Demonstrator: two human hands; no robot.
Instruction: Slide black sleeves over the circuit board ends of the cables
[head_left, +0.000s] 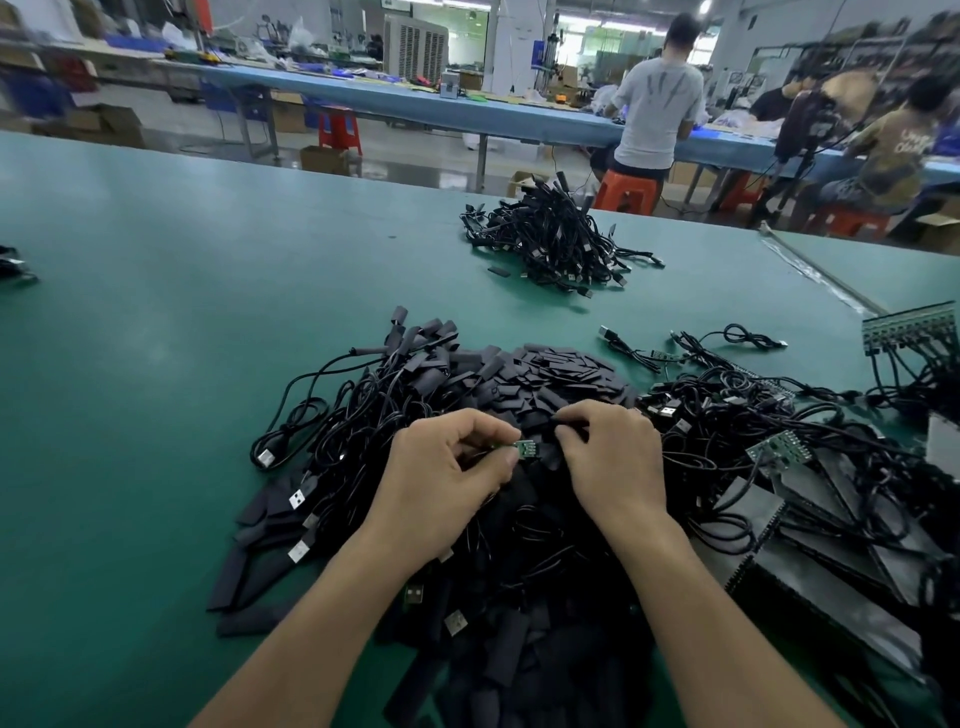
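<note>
Sleeving step: left grip (452, 467) pinches the cable's green circuit board (525, 449) over the desk (156, 312) pile, right grip (608, 457) apparently pinching a black sleeve (566, 428) just beside it; next, align mouth, slide on.

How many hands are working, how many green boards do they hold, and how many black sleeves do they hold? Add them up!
Hands: 2, the left hand and the right hand
Green circuit board, pinched by the left hand: 1
Black sleeve, held by the right hand: 1
Total: 4
</note>
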